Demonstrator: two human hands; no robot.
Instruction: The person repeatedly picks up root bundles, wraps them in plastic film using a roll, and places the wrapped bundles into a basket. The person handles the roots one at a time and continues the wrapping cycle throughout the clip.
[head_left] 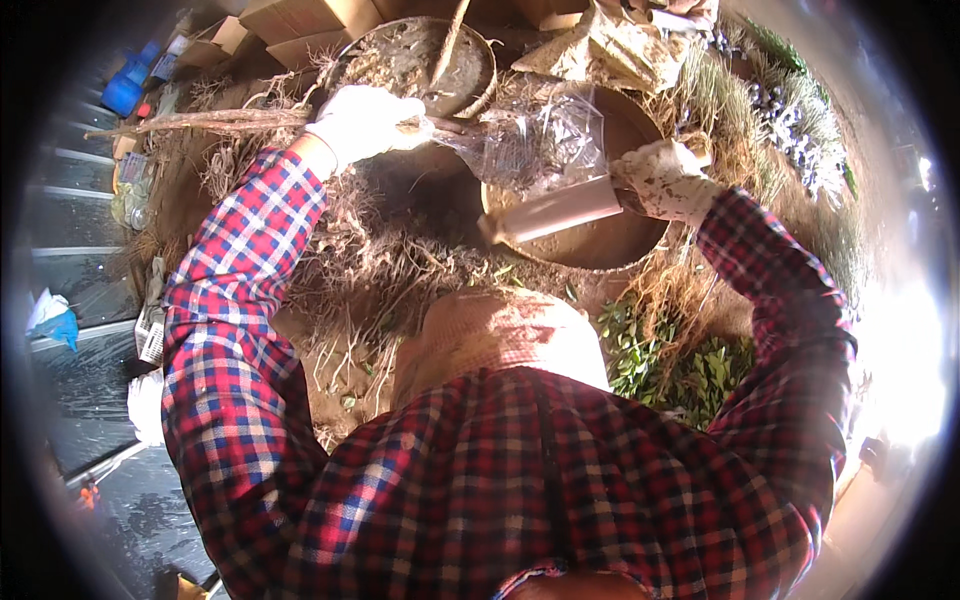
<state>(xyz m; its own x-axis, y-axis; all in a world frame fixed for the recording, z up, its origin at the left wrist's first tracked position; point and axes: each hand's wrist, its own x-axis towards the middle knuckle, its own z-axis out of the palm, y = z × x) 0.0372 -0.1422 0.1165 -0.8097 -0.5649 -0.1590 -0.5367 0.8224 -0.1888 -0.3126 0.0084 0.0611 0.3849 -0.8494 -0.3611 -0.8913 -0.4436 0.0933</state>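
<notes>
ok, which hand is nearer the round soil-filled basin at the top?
Left. The left hand grips a root bundle just below the basin; the right hand is farther right, holding a tape roll.

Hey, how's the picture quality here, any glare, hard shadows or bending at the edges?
Head view: strong glare whites out the lower right edge; hard sunlight throws deep shadow under the white-gloved left hand gripping a bundle of bare brown stems; the clear crinkled plastic bag glints; the dirt-stained gloved right hand holds a brown tape roll; fisheye bends and darkens the rim.
</notes>
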